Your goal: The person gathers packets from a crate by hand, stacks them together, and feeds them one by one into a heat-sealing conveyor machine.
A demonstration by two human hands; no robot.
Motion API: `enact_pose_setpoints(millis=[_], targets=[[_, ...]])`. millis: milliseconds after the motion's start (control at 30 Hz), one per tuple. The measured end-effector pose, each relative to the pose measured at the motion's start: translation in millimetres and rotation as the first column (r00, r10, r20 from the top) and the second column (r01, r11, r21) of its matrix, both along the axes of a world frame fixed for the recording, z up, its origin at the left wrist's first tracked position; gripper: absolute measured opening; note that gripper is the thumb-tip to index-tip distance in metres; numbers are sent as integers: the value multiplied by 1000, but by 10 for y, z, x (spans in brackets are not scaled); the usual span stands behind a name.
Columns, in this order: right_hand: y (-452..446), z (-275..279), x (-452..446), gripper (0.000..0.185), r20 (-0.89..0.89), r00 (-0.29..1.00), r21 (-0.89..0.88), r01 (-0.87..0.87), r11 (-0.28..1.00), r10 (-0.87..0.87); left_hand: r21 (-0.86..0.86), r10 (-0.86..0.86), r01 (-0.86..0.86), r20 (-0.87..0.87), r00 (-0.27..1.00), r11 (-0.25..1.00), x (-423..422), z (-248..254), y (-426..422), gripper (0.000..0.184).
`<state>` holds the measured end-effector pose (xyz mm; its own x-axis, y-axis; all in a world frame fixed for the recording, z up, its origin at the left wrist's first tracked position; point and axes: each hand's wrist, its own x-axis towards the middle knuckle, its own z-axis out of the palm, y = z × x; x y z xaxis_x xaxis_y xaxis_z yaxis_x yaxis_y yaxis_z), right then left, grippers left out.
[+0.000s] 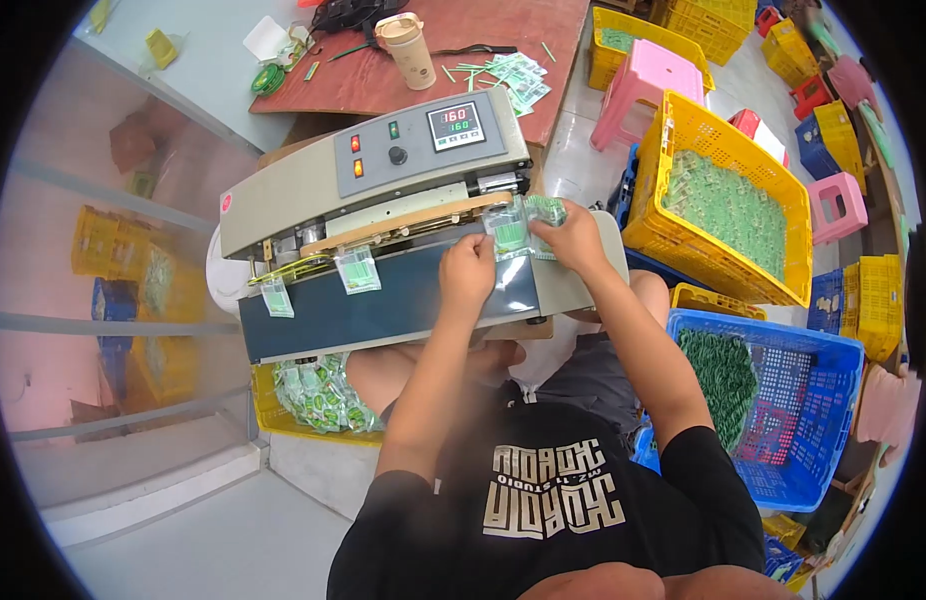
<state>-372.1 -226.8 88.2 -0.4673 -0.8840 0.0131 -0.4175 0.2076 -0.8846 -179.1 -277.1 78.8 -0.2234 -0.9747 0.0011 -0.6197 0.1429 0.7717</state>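
Observation:
A sealing machine (283, 207) with a lit display reading 160 stands across the view. At its right end my left hand (469, 270) is closed at the lower left edge of a clear packet with green contents (507, 232). My right hand (571, 238) pinches a second green packet (545, 212) just to the right, beside the first one. Two more packets hang along the machine's belt, one near the middle (358, 270) and one at the left (276, 298). Below them runs the dark conveyor surface (403, 300).
Below the machine is a yellow crate of filled packets (323, 395). To the right are a yellow crate of green pieces (728, 210), a blue basket (813, 400) and a pink stool (648, 85). A cup (406, 55) stands on the red table (373, 85).

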Motion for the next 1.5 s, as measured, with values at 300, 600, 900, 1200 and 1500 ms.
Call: enact_pose_setpoints(millis=[300, 600, 900, 1200, 1500], targets=[[-15, -25, 1, 34, 199, 980, -14, 23, 1000, -20, -275, 14, -50, -133, 991, 960, 125, -29, 251, 26], [-12, 87, -11, 30, 127, 992, 5, 16, 1000, -17, -22, -89, 88, -56, 994, 996, -270, -16, -3, 29], [-56, -36, -32, 31, 238, 971, -2, 29, 1000, -28, -230, 101, -122, -102, 990, 965, 273, -31, 83, 32], [-64, -47, 10, 24, 199, 978, -5, 59, 998, -57, -16, -96, 95, -127, 987, 995, -376, -53, 33, 28], [-40, -143, -56, 28, 387, 915, 53, 107, 993, -119, -168, 117, -138, -130, 985, 976, 357, -66, -90, 23]])
